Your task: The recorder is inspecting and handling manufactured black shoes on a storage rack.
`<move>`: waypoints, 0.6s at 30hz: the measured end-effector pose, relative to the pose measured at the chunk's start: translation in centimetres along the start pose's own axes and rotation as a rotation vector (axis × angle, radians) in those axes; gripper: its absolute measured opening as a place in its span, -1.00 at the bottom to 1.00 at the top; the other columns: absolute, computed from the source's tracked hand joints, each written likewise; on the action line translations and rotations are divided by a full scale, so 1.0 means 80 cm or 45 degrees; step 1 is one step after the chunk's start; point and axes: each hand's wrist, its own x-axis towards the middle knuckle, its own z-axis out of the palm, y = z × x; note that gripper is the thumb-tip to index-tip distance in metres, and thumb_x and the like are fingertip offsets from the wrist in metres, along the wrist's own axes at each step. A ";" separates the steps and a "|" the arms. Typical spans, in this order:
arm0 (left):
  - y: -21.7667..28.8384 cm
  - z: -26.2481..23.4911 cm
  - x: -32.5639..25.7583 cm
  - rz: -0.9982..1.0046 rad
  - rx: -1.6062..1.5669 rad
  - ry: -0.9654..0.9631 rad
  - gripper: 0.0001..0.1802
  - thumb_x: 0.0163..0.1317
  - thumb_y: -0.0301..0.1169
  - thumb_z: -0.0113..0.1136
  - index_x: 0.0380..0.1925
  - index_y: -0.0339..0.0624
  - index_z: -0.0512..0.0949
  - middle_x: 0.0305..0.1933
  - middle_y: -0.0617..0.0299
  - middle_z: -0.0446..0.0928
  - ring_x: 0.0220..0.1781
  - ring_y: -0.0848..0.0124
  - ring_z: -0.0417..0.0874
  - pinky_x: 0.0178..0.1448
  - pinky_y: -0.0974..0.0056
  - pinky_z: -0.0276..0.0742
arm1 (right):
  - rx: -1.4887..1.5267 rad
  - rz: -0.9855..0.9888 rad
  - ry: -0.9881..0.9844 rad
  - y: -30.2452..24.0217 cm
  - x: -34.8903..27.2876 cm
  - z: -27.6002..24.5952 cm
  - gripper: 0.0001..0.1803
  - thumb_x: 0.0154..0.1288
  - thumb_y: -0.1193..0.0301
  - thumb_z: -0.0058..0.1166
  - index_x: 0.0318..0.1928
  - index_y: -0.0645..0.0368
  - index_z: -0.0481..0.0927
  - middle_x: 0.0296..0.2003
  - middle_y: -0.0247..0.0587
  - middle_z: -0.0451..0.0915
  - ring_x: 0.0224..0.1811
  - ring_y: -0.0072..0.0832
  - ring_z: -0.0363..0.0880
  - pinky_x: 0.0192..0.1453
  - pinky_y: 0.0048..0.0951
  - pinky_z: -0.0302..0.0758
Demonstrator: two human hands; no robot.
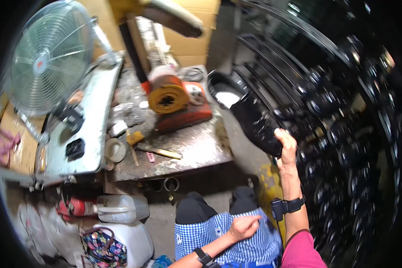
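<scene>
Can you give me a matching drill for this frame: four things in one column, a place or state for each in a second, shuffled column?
Things:
1 fan
2 black shiny part
3 left hand
4 white jug

Places or states:
A held up in the right hand
B on the floor under the workbench
C far left, beside the workbench
D resting on the checked apron

Pairs: 1-C, 2-A, 3-D, 4-B

Your glossy black shell point(250, 114) is long and curved, tilted, open end toward eleven o'clock, lower end at five
</scene>
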 end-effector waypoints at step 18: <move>0.006 0.029 -0.004 -0.006 0.290 -0.159 -0.82 0.01 -0.61 -0.01 -0.39 -0.33 0.56 -0.60 0.15 0.55 -0.62 0.41 0.58 -0.46 0.40 0.48 | 0.574 0.514 1.320 0.152 -0.475 -0.443 -0.61 0.09 0.34 0.15 -0.07 0.25 0.48 -0.12 -0.19 0.55 -0.11 -0.38 0.53 -0.01 -0.35 0.47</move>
